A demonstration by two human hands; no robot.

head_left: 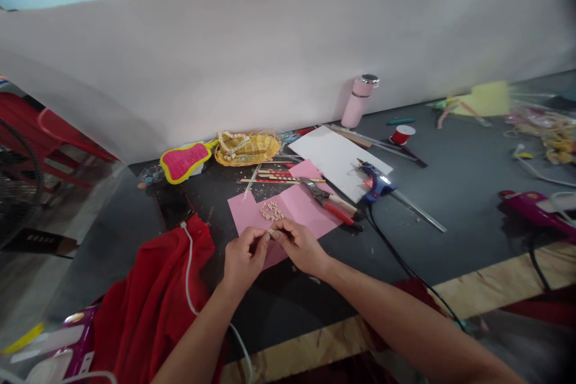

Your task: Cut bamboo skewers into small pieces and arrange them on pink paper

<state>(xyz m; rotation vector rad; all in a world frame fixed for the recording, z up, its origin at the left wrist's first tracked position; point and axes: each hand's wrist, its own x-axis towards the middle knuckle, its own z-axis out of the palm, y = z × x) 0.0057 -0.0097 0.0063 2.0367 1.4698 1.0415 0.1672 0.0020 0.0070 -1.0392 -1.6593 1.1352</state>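
My left hand (245, 258) and my right hand (301, 246) meet above a pink paper sheet (310, 210), thumbs and fingertips pinched together. Between the fingertips shows a bit of a small pale bead (270, 231); the rest of it is covered. Just beyond, a curled string of beige beads (272, 211) lies on the paper. Red-handled pliers (328, 201) rest across the paper to the right of my hands. Past them, a blue glue gun (375, 183) with a clear glue stick (418, 211) lies partly on a white board (342, 162).
Behind are a wicker basket (265, 150) with a bead strand, a pink-and-yellow paddle shape (186, 162), and thin sticks (274, 179). A pink bottle (355, 105) stands by the white partition (252, 60). Red cloth (153, 288), a phone (174, 207) and a white cable (189, 264) lie left.
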